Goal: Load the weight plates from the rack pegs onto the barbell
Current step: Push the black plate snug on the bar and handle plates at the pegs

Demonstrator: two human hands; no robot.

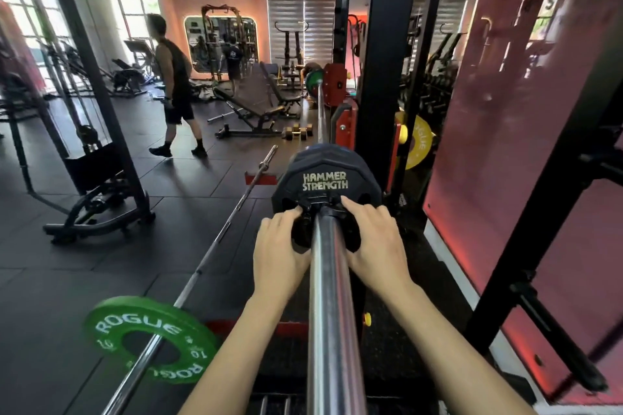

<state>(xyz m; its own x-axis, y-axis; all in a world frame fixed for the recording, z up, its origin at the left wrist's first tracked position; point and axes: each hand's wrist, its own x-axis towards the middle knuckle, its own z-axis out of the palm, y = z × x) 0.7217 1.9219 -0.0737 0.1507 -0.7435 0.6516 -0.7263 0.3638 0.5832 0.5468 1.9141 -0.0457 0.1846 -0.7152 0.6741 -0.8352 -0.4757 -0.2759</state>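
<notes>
Both hands are on the black collar [323, 212] against the black Hammer Strength plate [325, 175], which sits on the barbell [332, 296]. Left hand [281, 246] and right hand [377, 241] flank the barbell, fingers curled round the collar.
</notes>
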